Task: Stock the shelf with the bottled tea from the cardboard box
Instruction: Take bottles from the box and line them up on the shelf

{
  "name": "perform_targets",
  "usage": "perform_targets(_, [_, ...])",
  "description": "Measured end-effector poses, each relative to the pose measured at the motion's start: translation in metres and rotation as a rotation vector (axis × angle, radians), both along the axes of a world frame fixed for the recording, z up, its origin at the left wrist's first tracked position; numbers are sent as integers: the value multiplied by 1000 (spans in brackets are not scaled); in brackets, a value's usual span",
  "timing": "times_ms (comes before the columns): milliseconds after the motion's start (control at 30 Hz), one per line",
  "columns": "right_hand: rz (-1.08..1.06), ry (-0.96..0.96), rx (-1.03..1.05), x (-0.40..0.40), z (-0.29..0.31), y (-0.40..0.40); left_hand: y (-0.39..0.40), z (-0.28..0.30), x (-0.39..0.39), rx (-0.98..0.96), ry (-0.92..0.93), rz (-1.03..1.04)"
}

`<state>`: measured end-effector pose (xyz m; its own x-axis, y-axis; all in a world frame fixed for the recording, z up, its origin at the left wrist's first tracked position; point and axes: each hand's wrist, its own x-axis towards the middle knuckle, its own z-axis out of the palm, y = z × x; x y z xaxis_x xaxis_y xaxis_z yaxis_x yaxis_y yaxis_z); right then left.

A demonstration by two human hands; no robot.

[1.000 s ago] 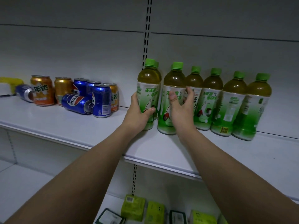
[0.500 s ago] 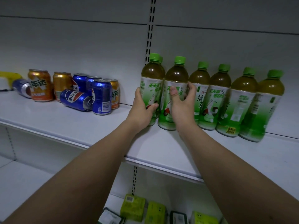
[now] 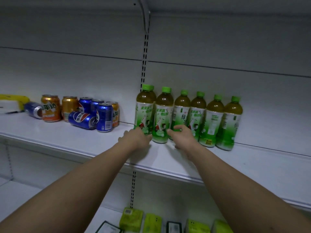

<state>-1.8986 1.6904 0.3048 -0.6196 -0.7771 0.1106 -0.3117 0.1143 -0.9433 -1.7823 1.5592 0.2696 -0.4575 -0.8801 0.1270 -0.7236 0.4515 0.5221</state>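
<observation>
Several green-capped tea bottles stand upright in a row on the white shelf (image 3: 94, 143), against the back panel. The leftmost bottle (image 3: 144, 108) and the second bottle (image 3: 162, 115) stand side by side, with another cap showing behind the leftmost. My left hand (image 3: 136, 137) is low in front of the leftmost bottle's base, fingers loose and blurred, not wrapped around it. My right hand (image 3: 183, 137) hovers in front of the third bottle (image 3: 181, 113), fingers apart and holding nothing. No cardboard box is in view.
Orange and blue soda cans (image 3: 91, 113) cluster on the shelf to the left, two lying on their sides. A yellow and white object (image 3: 11, 102) sits at the far left. Green packs (image 3: 133, 219) lie on the lower shelf. A slotted upright (image 3: 144, 64) runs behind the bottles.
Both hands have let go of the two left bottles and dropped back toward the bottle bases. The bottles stay standing in the row. The view has tilted up.
</observation>
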Motion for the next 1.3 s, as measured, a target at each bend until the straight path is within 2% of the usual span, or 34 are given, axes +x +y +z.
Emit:
perform_targets(67, [-17,68,39,2,1,13,34,10,8,-35,24,-10])
perform_targets(133, [-69,261,35,10,0,28,67,17,14,-89,84,-71])
perform_targets(200, [-105,442,-47,21,-7,47,103,19,24,-158,180,-132])
perform_targets(267, [-88,498,-142,34,-13,71,139,15,38,-238,288,-154])
perform_targets(400, [-100,365,-262,47,-42,109,186,-15,67,-238,562,-174])
perform_targets(500, [-115,180,-283,53,-89,124,200,-62,80,-132,734,-119])
perform_targets(600, [-119,45,-246,61,-140,136,216,-123,82,57,797,-19])
perform_targets(700, [-125,-34,-116,68,-202,153,239,-192,75,204,725,78])
perform_targets(933, [-138,-117,287,68,-358,218,297,-358,114,603,177,152])
perform_targets(1067, [-132,-226,574,61,-423,251,300,-404,124,773,-19,182])
perform_targets(1300, [141,-240,872,53,-509,284,280,-457,120,854,-164,213])
